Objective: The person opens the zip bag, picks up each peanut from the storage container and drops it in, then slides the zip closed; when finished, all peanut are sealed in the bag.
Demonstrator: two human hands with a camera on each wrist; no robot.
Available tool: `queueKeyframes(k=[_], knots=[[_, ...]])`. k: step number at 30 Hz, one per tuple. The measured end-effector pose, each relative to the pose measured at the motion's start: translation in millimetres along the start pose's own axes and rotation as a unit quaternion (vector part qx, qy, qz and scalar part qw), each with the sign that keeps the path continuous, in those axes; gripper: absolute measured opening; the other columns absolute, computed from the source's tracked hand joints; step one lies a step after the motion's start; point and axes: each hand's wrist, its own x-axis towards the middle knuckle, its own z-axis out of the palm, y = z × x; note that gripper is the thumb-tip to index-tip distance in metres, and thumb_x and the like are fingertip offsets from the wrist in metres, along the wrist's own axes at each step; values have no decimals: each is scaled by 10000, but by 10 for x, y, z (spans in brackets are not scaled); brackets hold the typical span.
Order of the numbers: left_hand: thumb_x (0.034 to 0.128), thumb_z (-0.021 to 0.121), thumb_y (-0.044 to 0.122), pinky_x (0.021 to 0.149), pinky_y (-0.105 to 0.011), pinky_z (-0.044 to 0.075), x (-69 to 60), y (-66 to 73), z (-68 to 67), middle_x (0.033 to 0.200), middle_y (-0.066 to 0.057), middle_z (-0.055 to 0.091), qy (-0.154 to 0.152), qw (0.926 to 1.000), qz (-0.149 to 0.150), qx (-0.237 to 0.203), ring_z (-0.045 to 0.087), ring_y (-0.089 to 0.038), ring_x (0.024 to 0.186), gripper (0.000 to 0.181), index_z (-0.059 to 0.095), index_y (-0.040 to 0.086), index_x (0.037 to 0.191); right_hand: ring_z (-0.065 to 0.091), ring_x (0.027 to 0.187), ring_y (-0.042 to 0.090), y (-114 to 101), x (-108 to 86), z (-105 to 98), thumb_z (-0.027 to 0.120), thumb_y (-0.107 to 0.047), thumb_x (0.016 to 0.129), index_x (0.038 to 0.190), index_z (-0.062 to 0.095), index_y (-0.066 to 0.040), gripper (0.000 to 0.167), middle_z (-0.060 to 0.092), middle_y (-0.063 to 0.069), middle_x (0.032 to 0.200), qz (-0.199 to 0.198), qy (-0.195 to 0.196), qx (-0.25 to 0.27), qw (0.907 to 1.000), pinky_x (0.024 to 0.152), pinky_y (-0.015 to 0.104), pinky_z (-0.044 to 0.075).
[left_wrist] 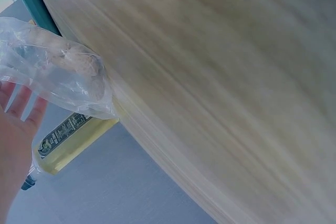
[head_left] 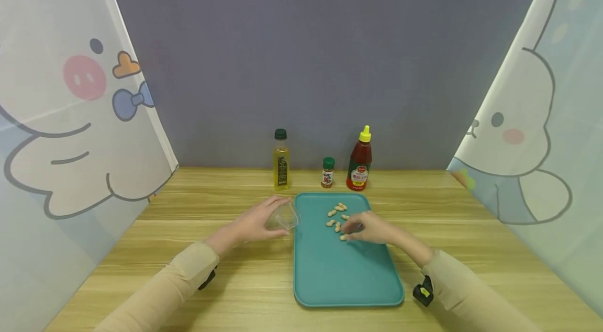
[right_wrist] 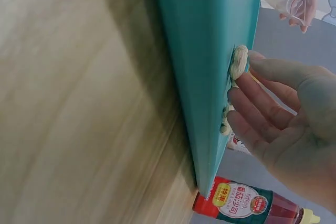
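Wooden table (head_left: 245, 290): left hand (head_left: 258, 222) holds a bag (head_left: 285, 214), some peanuts (left_wrist: 83, 62) already inside; right hand (head_left: 369, 228) pinches one peanut (right_wrist: 239, 62). Several loose peanuts (head_left: 332, 213) remain, far on the tray (head_left: 339, 279).

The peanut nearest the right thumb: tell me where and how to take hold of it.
Probably best pinched across the middle of the peanut, squeezing its long sides, coming from above. It is longer than wide and right down at the tray, which likely blocks a grip from underneath; the other peanuts lie farther back.
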Motion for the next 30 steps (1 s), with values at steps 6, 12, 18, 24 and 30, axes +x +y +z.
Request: queueKeyframes(k=[6, 12, 18, 24, 30], knots=[[819, 639, 543, 1055, -424, 401, -10, 3, 4, 1403, -28, 416, 18, 10000, -21, -64, 461, -251, 1265, 834, 309, 131, 1466, 597, 827, 76, 28, -12, 32, 696, -167, 844, 1050, 685, -59, 234, 664, -10, 904, 84, -26, 41, 10000, 716, 210, 518], [818, 616, 577, 1048, -438, 406, -12, 2, -2, 1413, -29, 409, -16, 9999, -99, -89, 459, -256, 1267, 842, 302, 145, 1469, 556, 769, 31, 44, -8, 59, 718, -210, 825, 979, 696, -92, 195, 626, -44, 867, 127, 12, -23, 9999, 672, 198, 502], [820, 602, 594, 1051, -433, 405, -7, -5, -16, 1423, -32, 402, -26, 9999, -99, -98, 452, -255, 1276, 847, 299, 145, 1471, 530, 737, 25, 55, -9, 68, 720, -205, 823, 898, 689, -106, 128, 596, -24, 852, 175, 9, 88, 9998, 634, 197, 491], [820, 594, 603, 1050, -434, 405, -7, 0, -26, 1421, -33, 403, -51, 9999, -109, -119, 451, -257, 1276, 851, 298, 143, 1472, 525, 742, 21, 65, -16, 58, 716, -192, 827, 904, 697, -109, 115, 587, -23, 859, 268, -37, 164, 9995, 641, 196, 485], [821, 605, 587, 1055, -437, 398, -14, 10, -28, 1419, -36, 404, -55, 9999, -98, -101, 450, -260, 1277, 846, 295, 145, 1472, 518, 736, 11, 85, -32, 60, 700, -195, 841, 921, 708, -103, 122, 592, -34, 852, 168, -80, 166, 9997, 636, 196, 479]])
